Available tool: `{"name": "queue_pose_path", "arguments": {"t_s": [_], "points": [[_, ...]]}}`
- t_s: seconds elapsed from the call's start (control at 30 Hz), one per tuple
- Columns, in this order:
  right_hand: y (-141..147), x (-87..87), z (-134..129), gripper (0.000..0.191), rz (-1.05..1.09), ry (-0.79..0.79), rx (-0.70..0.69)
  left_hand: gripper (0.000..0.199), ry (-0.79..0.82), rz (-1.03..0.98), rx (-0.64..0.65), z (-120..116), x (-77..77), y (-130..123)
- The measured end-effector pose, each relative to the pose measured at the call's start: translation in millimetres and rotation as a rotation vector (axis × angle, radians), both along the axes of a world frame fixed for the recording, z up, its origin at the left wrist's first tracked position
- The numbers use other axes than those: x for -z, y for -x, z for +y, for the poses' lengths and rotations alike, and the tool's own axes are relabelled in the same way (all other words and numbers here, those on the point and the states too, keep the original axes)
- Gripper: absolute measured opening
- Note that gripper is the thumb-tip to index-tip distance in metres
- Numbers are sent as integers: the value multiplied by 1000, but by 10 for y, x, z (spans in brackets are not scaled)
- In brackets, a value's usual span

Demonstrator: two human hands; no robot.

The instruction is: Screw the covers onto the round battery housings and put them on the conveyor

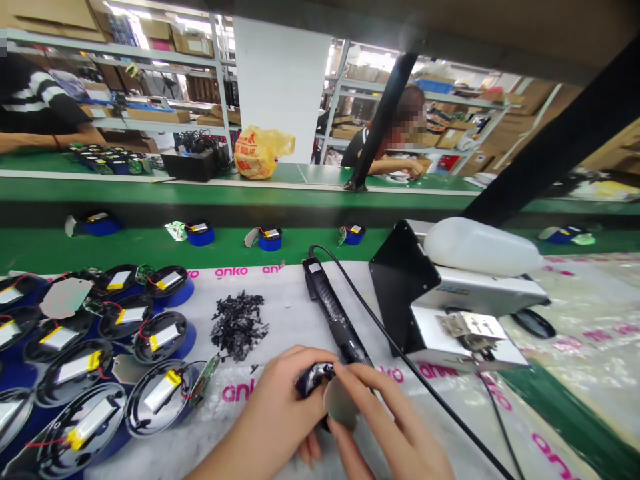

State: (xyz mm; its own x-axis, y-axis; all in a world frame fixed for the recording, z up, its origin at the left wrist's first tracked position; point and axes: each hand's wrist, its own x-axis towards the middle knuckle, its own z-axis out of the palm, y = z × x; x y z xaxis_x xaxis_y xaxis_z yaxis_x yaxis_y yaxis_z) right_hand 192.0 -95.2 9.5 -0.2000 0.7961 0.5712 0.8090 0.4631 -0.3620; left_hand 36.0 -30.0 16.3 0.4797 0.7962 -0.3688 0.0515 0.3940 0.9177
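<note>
A: What's gripped?
B: Left hand [295,393] curls around a dark round housing [314,377]. Right hand [395,427] pinches a grey plate [341,405] between thumb and fingertips.
A: Plate touching the housing?
B: Just beside it; contact, can't tell, fingers cover it.
A: Where's this?
B: Above the printed white sheet [283,285] on the green tabletop [140,248], near the lower end of a black handheld tool [333,310]. Small black pieces [240,327] lie heaped past the left hand.
A: Far left?
B: Blue housings [186,347], packed close, open side up, white batteries [164,337] inside, red wires. More spaced out behind.
A: Right?
B: Silver-and-black machine [480,297], whitish rounded container [480,247] lying on top. Cable [400,351] runs between machine and hands.
A: People?
B: Two, opposite: striped sleeve [45,90] at left, bent-forward co-worker [411,167] at right.
</note>
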Motion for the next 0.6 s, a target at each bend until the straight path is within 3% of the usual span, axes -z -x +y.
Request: {"name": "queue_pose_path", "arguments": {"t_s": [0.17,0.33,0.6], "points": [[-129,-11,104,34,-55,-3,-150,57,135,-154,54,57,56,137],[-107,-17,152,26,-86,-27,-182,76,362,-342,130,191,163,284],[-10,-105,192,22,-227,-33,-182,75,304,-282,142,204,134,249]]}}
